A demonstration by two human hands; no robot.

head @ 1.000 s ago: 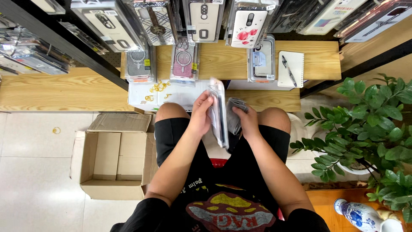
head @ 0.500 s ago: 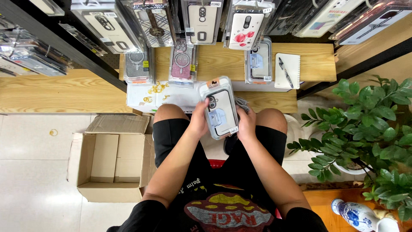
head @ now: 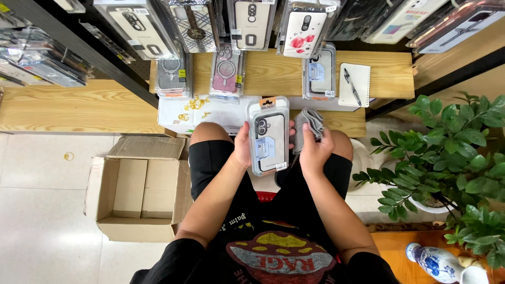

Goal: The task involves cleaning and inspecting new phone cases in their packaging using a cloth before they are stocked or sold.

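Observation:
My left hand grips a packaged phone case, a clear plastic box with a dark case inside, held face up over my knees. My right hand is closed on a crumpled grey cloth just to the right of the package. Both hands are over my lap; I sit in black shorts and a black printed shirt.
An open cardboard box stands on the floor at my left. On the wooden shelf ahead are stacks of packaged phone cases, gold rings on white paper, a notebook with a pen. More cases hang above. A potted plant is at right.
The package was edge-on between my hands, then turned face up. It now sits in my left hand alone, and my right hand has drawn back to the right with the cloth.

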